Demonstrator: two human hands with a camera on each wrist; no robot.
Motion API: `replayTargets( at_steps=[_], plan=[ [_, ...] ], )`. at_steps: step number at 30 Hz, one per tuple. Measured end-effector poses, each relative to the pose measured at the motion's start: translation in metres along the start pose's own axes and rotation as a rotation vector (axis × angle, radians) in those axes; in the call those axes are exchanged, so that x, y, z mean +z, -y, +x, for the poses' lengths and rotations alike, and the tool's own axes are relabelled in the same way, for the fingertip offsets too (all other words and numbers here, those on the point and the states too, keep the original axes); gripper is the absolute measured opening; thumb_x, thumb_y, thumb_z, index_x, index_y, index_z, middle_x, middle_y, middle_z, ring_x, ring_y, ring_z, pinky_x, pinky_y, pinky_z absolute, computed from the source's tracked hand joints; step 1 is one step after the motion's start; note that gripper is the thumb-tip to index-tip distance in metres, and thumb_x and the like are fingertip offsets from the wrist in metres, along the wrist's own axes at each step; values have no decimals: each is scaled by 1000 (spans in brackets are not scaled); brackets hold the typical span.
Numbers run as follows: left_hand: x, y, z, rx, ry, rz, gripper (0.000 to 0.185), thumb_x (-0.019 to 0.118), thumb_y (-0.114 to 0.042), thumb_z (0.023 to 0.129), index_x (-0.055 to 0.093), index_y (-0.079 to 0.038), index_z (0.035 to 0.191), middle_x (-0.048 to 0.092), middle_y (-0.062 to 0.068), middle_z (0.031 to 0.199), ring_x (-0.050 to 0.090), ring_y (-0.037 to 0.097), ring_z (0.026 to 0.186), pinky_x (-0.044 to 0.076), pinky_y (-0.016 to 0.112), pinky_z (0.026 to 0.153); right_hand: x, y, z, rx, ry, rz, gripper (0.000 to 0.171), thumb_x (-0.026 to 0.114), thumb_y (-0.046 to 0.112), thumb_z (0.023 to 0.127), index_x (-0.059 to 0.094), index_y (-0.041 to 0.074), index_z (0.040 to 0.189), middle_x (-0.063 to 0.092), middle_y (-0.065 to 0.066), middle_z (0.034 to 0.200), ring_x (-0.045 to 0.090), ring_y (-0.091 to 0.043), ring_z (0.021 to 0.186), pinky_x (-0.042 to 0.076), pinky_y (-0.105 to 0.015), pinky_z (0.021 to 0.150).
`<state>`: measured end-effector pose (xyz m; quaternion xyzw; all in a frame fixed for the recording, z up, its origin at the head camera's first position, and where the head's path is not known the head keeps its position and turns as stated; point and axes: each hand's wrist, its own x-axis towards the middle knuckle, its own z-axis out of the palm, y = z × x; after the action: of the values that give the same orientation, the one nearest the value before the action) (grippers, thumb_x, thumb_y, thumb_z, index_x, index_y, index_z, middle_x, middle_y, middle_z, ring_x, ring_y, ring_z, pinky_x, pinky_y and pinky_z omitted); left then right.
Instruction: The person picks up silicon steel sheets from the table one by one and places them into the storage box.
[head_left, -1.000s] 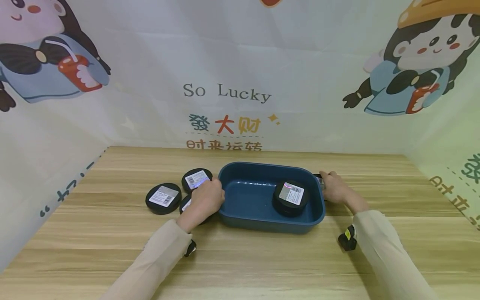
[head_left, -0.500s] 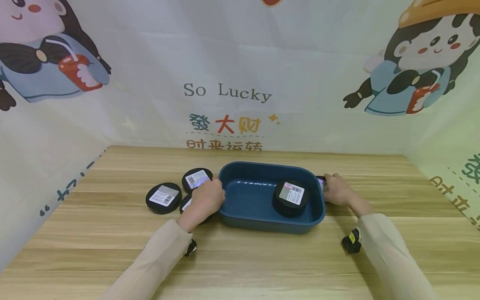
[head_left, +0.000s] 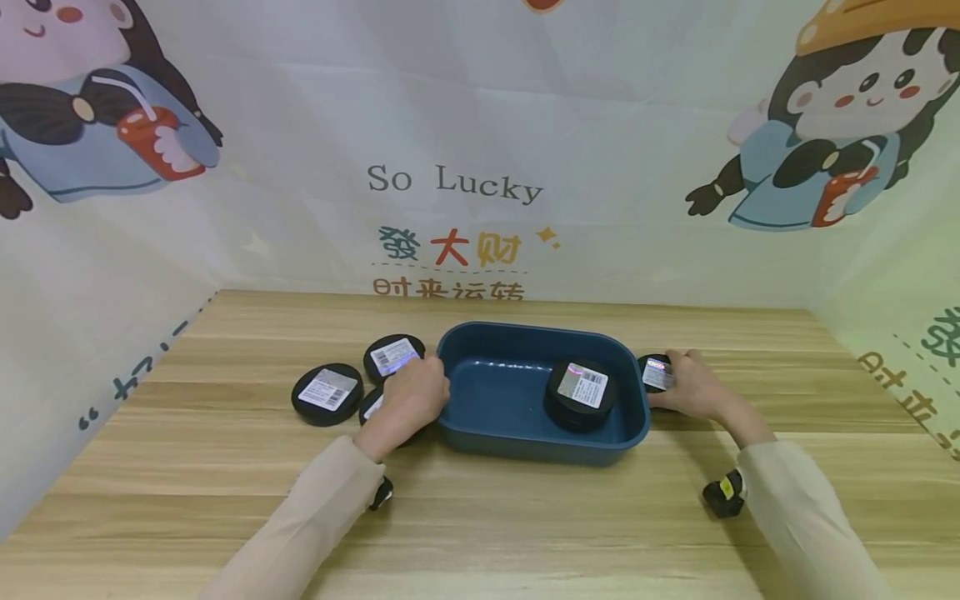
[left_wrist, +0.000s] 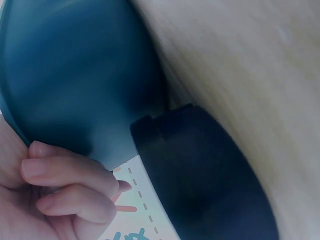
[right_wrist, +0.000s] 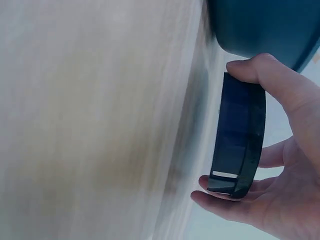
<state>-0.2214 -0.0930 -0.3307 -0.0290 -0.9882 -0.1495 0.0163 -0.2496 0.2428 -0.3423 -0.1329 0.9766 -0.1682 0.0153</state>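
Note:
A dark blue plastic basin (head_left: 487, 417) stands on the wooden table, with a round black case (head_left: 581, 392) inside at its right end; that case bears a white label and may be stacked on another. My left hand (head_left: 411, 392) grips the basin's left rim, fingers curled against the outer wall in the left wrist view; its thumb is hidden. Just outside the basin's right wall, my right hand (head_left: 693, 385) holds another labelled black case (head_left: 657, 373) by its edge. In the right wrist view the thumb (right_wrist: 245, 69) lies on one side of this case (right_wrist: 237, 132) and the fingers on the other.
Left of the basin lie two flat black cases, one farther left (head_left: 327, 394) and one behind my left hand (head_left: 393, 357). A third case (head_left: 371, 406) is partly covered by that hand. A printed cloth (head_left: 465, 125) closes off the back and sides.
My right hand has shifted right with the black case, away from the basin, and more of its label shows. The left hand and the basin have stayed put.

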Motion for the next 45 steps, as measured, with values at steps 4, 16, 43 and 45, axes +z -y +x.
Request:
replayTargets(
  at_steps=[4,16,43,45],
  plan=[
    [0,0,1,-3,1,5,27,50,-13,86,54,9,100,60,24,90,60,32,79,46,47,62,-4,1,-5,22,-11,21,84,70,30,70,30,-25,120,40,-37,102,48,-39,86,43,-49,74],
    [-1,0,1,-9,-9,6,25,51,-13,84,53,8,99,61,24,89,61,33,79,46,47,62,-20,6,-14,-10,-78,62,84,68,24,72,23,-23,126,30,-42,116,45,-47,93,40,-53,77],
    [0,0,-1,3,-17,9,23,50,-12,84,54,8,96,61,25,88,61,34,79,46,47,62,-31,41,-19,-107,-167,2,83,72,27,69,31,-19,126,38,-38,116,41,-46,102,38,-53,82],
    [0,0,-1,0,-15,9,23,51,-12,85,54,8,96,61,25,89,61,34,79,46,47,62,-30,45,-19,-119,-165,6,83,72,26,69,31,-19,126,38,-38,117,41,-46,102,38,-53,82]
  ],
)
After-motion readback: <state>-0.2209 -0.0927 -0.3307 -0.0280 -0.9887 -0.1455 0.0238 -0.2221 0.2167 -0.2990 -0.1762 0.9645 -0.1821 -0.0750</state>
